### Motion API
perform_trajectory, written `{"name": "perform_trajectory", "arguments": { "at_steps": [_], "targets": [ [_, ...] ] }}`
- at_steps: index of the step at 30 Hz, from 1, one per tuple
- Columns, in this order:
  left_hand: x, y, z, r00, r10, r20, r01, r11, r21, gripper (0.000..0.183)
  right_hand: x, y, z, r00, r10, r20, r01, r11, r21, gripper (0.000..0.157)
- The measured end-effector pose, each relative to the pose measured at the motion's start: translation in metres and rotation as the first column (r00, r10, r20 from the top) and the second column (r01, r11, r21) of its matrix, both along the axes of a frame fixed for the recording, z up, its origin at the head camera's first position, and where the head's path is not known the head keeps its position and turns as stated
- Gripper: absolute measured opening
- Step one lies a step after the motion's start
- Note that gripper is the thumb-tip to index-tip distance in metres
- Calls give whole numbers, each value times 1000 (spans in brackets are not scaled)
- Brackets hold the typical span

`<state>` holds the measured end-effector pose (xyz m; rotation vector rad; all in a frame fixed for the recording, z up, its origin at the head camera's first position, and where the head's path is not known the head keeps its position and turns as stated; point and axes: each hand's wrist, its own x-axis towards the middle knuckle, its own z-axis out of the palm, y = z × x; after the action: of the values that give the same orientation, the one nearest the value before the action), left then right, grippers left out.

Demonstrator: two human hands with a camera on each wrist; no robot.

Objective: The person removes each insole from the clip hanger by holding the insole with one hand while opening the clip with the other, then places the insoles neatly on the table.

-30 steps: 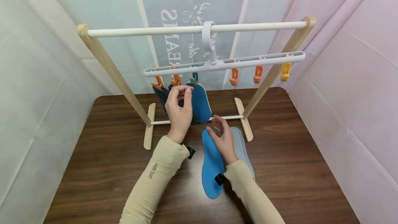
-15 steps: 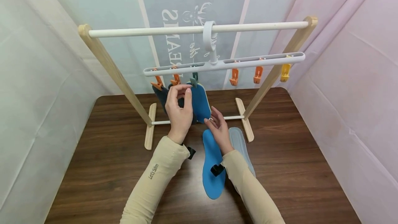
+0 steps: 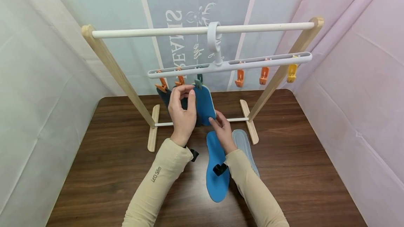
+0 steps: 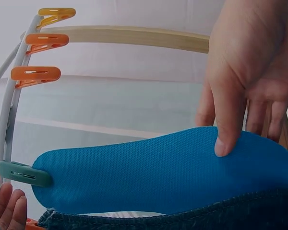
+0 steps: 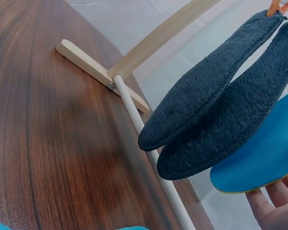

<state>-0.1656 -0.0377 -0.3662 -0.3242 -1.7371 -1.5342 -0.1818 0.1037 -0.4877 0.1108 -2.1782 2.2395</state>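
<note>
Head view: R hand (image 3: 223,129) grip now pinches lower end of the blue mesh-faced insole (image 3: 204,104), hanging from the green plastic clip (image 3: 198,84) on the white plastic hanger bar (image 3: 227,66); 1 s ago it was off it, to the lower R. L hand (image 3: 183,109) approx. unchanged: next to clip, fingers loosely bent, nothing held. Flat blue insole (image 3: 216,181) + grey insole (image 3: 242,141) on the brown wood-grain table (image 3: 110,174), same as bef. L wrist adds mesh texture, not readable in head. R wrist adds most of two dark fuzzy insoles (image 5: 201,88), largely behind L hand in head.
</note>
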Motion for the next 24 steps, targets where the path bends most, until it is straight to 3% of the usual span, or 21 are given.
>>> {"name": "perform_trajectory", "arguments": {
  "at_steps": [7, 14, 24],
  "targets": [
    [0, -1, 1, 1000, -10, -12, 10, 1000, -8, 18, 0, 1, 2, 999, -1, -53, 3, 999, 40, 36],
    [-2, 0, 4, 998, -39, -43, 38, 999, -22, 24, 0, 2, 1, 999, -7, -46, 9, 999, 46, 34],
    [-5, 1, 6, 999, -32, 2, 32, 996, -82, 35, 6, 3, 0, 997, 27, -68, -24, 999, 45, 34]
  ]
}}
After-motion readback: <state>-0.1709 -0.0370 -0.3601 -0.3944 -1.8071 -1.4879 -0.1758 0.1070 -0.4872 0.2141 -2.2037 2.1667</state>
